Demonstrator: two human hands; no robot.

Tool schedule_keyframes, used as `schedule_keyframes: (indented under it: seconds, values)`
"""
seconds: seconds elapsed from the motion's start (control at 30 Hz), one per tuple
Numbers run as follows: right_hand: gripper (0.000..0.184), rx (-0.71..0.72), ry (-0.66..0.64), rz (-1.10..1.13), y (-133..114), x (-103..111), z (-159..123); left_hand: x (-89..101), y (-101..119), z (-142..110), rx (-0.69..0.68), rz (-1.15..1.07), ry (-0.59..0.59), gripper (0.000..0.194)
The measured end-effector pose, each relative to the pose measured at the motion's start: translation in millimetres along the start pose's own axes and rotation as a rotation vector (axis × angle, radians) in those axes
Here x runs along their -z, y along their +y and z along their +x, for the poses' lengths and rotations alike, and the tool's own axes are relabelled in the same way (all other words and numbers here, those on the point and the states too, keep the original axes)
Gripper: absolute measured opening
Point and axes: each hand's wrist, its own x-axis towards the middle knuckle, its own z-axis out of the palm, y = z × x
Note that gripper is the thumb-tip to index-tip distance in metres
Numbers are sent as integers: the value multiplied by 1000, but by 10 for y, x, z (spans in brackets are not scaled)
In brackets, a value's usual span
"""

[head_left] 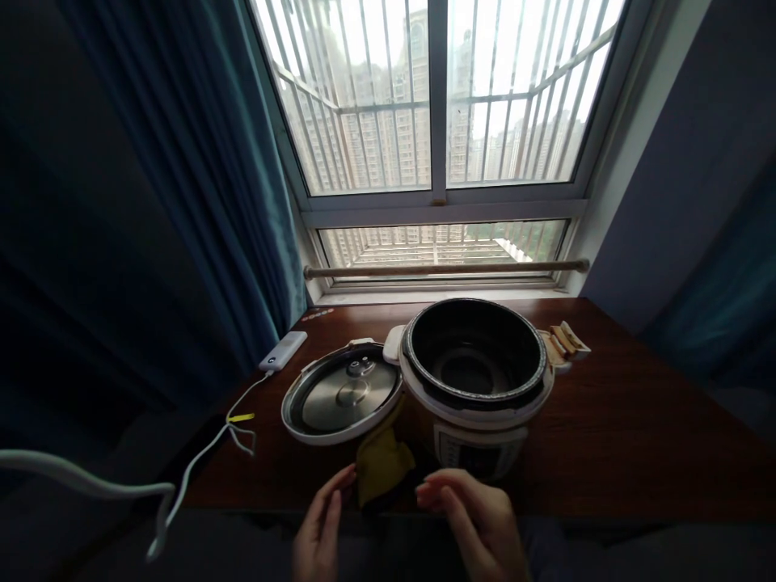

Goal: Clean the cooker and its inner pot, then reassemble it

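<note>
An electric pressure cooker (478,416) stands uncovered on the table, its dark inner pot (473,364) showing nothing inside. To its left lies the round lid (324,404), with its metal inner side up. A crumpled yellow-olive cloth (381,465) rests at the table's front edge, below the lid. My left hand (321,517) is beside the cloth's left edge, thumb and fingers apart; whether its fingertips touch the cloth I cannot tell. My right hand (476,513), loosely curved with nothing visible in it, is in front of the cooker, to the right of the cloth.
A white power bank (284,352) with a white cable (200,457) and a yellow tag (242,417) lies at the table's left. The brown table (624,420) runs up to a barred window (436,105). Blue curtains (200,162) hang at the left.
</note>
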Motion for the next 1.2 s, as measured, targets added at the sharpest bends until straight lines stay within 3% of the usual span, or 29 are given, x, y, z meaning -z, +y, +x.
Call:
schedule_keyframes:
  seconds: [0.1, 0.2, 0.27, 0.4, 0.57, 0.73, 1.0, 1.2]
  values:
    - [48, -311, -130, 236, 344, -386, 136, 204, -253, 113, 276, -265, 30, 38]
    - [59, -632, -74, 495, 688, -742, 341, 298, -322, 298, 414, -501, 42, 24]
    - [58, -734, -8, 649, 868, -960, 484, 309, -311, 453, 461, -608, 40, 18]
    - [43, -843, 123, 807, 1048, -1284, 748, 277, -324, 795, 519, -731, 78, 29]
    - [26, -823, 116, 856, 1053, -1450, 970, 206, -404, 1085, 535, -845, 114, 34]
    - [28, -762, 130, 838, 1092, -1511, 1051, 151, -428, 1202, 493, -961, 3, 39]
    - [25, -780, 185, 679, 1088, -1580, 1095, 187, -418, 1320, 495, -1023, -84, 42]
    - [23, -739, 249, 559, 912, -1688, 1175, 249, -396, 1319, 582, -935, -13, 40]
